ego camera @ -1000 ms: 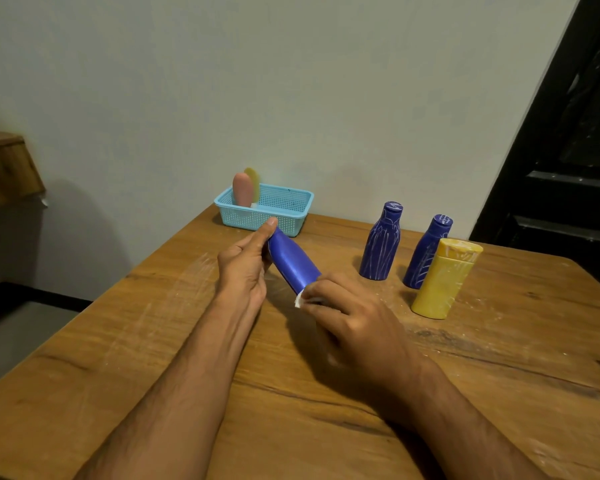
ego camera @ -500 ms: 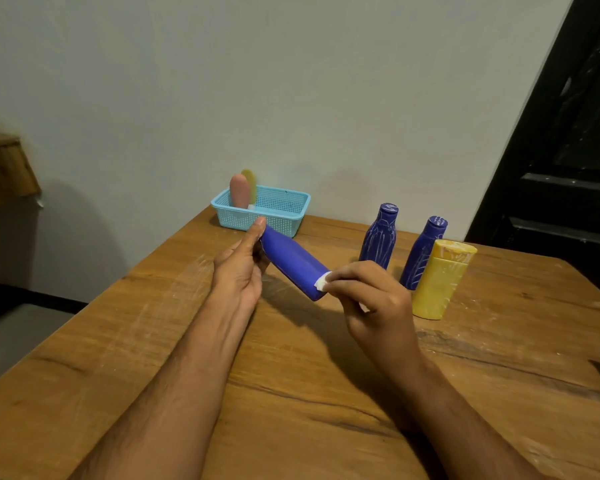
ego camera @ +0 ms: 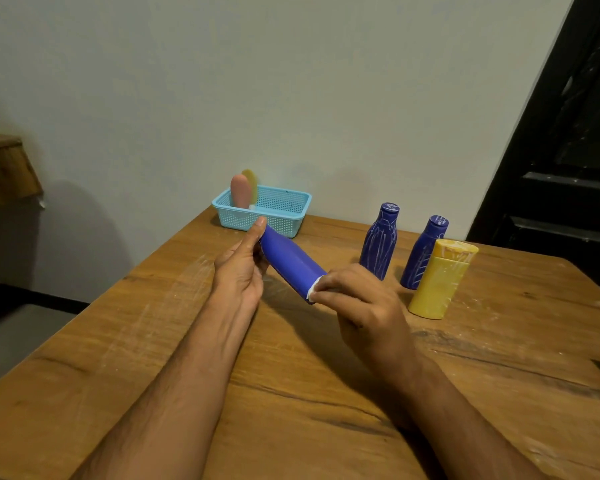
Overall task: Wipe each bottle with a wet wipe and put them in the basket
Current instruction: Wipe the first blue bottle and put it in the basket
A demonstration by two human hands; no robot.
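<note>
Shifting slightly since 0.5 s ago: right hand [ego camera: 364,306] dropping a little lower and nearer at the bottom end of the plain blue bottle [ego camera: 291,263], pinching a small white wet wipe [ego camera: 313,292] against that end with curled fingers. Left hand [ego camera: 241,268] gripping the bottle's upper end, fingertips reaching over its top, just as before. Being held in the air above the wooden table [ego camera: 291,393], tilted, upper end pointing toward the basket [ego camera: 274,213], lower end toward the right hand. Looking smooth, matte, deep blue, cylindrical, without any pattern showing. Standing upright inside the light-blue mesh basket at the table's far edge: 1 pink bottle [ego camera: 240,192] and 1 yellow-green bottle [ego camera: 250,183] behind it. Waiting upright on the table to the right: 2 dark blue bottles with pale line patterns [ego camera: 378,242] [ego camera: 423,252], and just beside them, 1 yellow bottle [ego camera: 439,278], leaning slightly.
</note>
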